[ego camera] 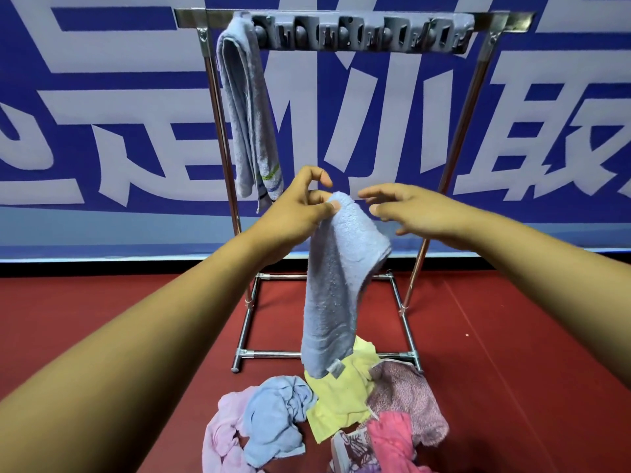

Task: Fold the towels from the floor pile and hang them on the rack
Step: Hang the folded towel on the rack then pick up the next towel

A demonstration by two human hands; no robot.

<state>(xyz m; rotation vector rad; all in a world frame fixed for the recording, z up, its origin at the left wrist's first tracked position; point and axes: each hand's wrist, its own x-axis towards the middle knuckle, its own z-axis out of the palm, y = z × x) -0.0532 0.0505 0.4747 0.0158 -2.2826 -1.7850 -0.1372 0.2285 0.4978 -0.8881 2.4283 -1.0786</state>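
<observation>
Rack (345, 354) stands behind floor pile (327, 418), one towel (244, 107) hung. Left hand (297, 209) pinches blue towel (336, 285) hanging vertically; right hand (409, 213) spread beside.

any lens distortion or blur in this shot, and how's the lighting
Head view: wide-angle bending, the rack uprights splay outward and the forearms look stretched; lighting is even, with faint glints on the chrome; the hanging towel, the held blue towel and the floor pile look fairly sharp; frame edges are softer.
</observation>
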